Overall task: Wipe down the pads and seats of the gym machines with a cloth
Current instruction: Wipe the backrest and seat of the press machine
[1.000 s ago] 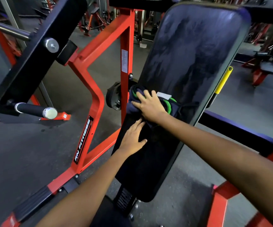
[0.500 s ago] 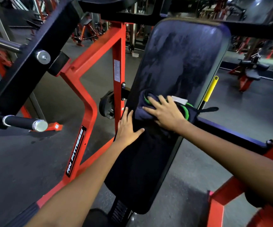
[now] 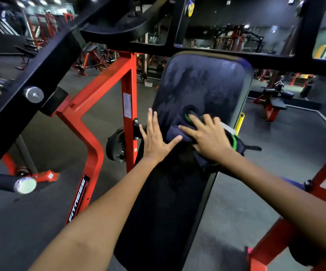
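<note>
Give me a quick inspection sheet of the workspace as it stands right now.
Surface: black back pad, streaky smears on its upper part.
Job's things: dark cloth with green trim, lying on the pad.
Clutter: nothing seen.
Hands: right hand flat on the cloth, fingers spread; left hand flat on the pad's left edge.
Cables: nothing seen.
Surroundings: red frame, yellow lever behind the pad, silver-capped handle, other machines on a dark floor.

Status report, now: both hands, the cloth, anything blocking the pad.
Left hand flat on long black vinyl back pad. Right hand presses dark blue cloth with green trim onto pad. Nothing blocking the pad above.
</note>
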